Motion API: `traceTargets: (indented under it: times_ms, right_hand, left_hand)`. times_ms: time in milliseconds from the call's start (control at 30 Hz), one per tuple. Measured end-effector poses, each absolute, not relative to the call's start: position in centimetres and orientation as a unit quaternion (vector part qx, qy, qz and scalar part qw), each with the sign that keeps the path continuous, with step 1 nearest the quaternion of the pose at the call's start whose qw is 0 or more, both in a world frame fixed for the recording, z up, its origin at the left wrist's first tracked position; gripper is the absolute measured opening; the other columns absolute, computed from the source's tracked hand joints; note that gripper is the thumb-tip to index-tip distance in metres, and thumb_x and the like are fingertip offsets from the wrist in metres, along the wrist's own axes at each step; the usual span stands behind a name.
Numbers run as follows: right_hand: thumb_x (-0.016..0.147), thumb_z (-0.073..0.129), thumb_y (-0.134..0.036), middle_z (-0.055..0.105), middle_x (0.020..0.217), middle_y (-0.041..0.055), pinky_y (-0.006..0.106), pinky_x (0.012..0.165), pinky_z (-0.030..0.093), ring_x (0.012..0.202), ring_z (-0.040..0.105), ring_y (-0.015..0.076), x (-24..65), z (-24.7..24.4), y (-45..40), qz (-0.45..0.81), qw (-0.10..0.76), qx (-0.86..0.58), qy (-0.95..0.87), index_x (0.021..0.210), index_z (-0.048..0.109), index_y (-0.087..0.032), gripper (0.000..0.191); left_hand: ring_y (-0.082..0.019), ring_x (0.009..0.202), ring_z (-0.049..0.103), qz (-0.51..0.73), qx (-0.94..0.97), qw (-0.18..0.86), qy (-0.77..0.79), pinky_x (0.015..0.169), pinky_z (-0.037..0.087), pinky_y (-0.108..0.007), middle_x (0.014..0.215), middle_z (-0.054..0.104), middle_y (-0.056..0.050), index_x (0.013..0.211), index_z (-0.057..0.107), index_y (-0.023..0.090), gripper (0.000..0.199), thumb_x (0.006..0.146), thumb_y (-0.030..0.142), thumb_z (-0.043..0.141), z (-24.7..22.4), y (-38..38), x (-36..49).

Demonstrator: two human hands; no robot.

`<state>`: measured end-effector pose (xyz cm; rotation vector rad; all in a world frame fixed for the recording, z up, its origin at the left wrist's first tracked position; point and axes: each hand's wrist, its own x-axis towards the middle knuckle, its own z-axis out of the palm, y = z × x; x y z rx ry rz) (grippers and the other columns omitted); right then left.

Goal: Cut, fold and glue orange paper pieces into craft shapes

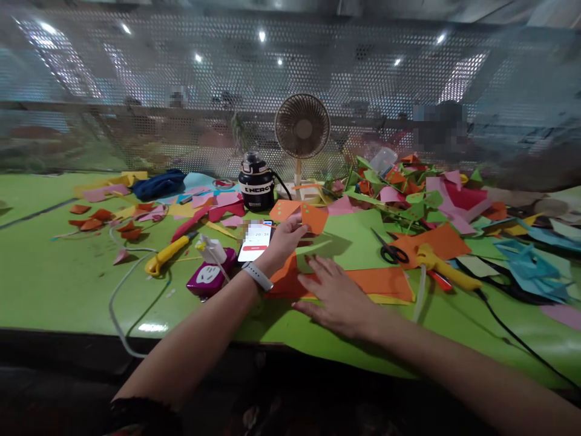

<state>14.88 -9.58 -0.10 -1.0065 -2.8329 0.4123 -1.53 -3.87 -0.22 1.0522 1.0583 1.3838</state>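
Observation:
My left hand (285,241), with a pale watch band on its wrist, has its fingers closed at an orange paper cutout (316,219) with small green dots, which partly shows behind the fingers. My right hand (338,297) lies with fingers spread on stacked paper: a green sheet (358,242) above, an orange sheet (381,283) at the near side. Just left of my left hand is a phone (255,242) with a lit screen. Black-handled scissors (393,252) rest at the green sheet's right edge.
A yellow glue gun (449,270) lies right, a yellow-handled tool (167,255) left. A purple power strip (209,277) trails a white cable. Behind stand a black bottle (256,191) and a fan (302,126). Coloured paper scraps (408,188) pile up at right.

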Motion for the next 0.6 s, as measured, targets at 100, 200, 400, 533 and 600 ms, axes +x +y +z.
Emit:
traceTargets:
  times_ms: [100, 200, 400, 533, 600]
  right_hand:
    - [0.089, 0.03, -0.069, 0.049, 0.139, 0.02, 0.056, 0.114, 0.018, 0.138, 0.029, 0.038, 13.3, -0.7, -9.9, 0.087, 0.015, -0.319, -0.944, 0.121, 0.065, -0.013, 0.074]
    - [0.087, 0.03, -0.071, 0.056, 0.131, 0.0213, 0.054, 0.115, 0.015, 0.138, 0.028, 0.0373, 12.6, -0.8, -9.8, 0.067, 0.009, -0.319, -0.945, 0.112, 0.07, -0.011, 0.076]
    - [0.089, 0.035, -0.066, 0.044, 0.145, 0.0156, 0.053, 0.114, 0.017, 0.138, 0.029, 0.0349, 13.4, -0.5, -8.7, 0.15, 0.091, -0.322, -0.93, 0.114, 0.07, -0.017, 0.065]
    - [0.087, 0.038, -0.068, 0.044, 0.146, 0.0115, 0.05, 0.112, 0.024, 0.137, 0.033, 0.0291, 15.4, 0.3, -7.4, 0.418, 0.17, -0.366, -0.814, 0.125, 0.063, -0.022, 0.065]
    - [0.085, 0.044, -0.066, 0.05, 0.141, 0.0094, 0.048, 0.111, 0.027, 0.133, 0.04, 0.0264, 16.5, 0.8, -7.1, 0.547, 0.201, -0.38, -0.719, 0.122, 0.064, -0.023, 0.061]
  left_hand:
    - [-0.013, 0.069, 0.068, 0.575, 0.443, 0.527, 0.442, 0.067, 0.053, -0.025, 0.08, 0.073, -0.003, 0.093, 0.065, 0.014, 0.013, 0.082, 0.012, 0.058, -0.4, -3.9, -1.5]
    - [-0.014, 0.072, 0.069, 0.571, 0.449, 0.525, 0.443, 0.069, 0.053, -0.026, 0.083, 0.073, -0.004, 0.091, 0.065, 0.014, 0.011, 0.081, 0.015, 0.06, -0.6, -3.8, -1.4]
    - [-0.014, 0.07, 0.069, 0.571, 0.449, 0.524, 0.444, 0.063, 0.052, -0.023, 0.08, 0.073, -0.003, 0.091, 0.064, 0.015, 0.012, 0.08, 0.018, 0.062, -0.7, -3.9, -1.4]
    - [-0.014, 0.072, 0.069, 0.556, 0.445, 0.536, 0.453, 0.063, 0.051, -0.023, 0.082, 0.073, -0.003, 0.09, 0.064, 0.016, 0.012, 0.079, 0.018, 0.063, -0.7, -3.8, -1.4]
    - [-0.015, 0.074, 0.069, 0.54, 0.441, 0.546, 0.464, 0.064, 0.052, -0.024, 0.084, 0.073, -0.004, 0.087, 0.064, 0.016, 0.01, 0.078, 0.02, 0.066, -0.7, -3.8, -1.3]
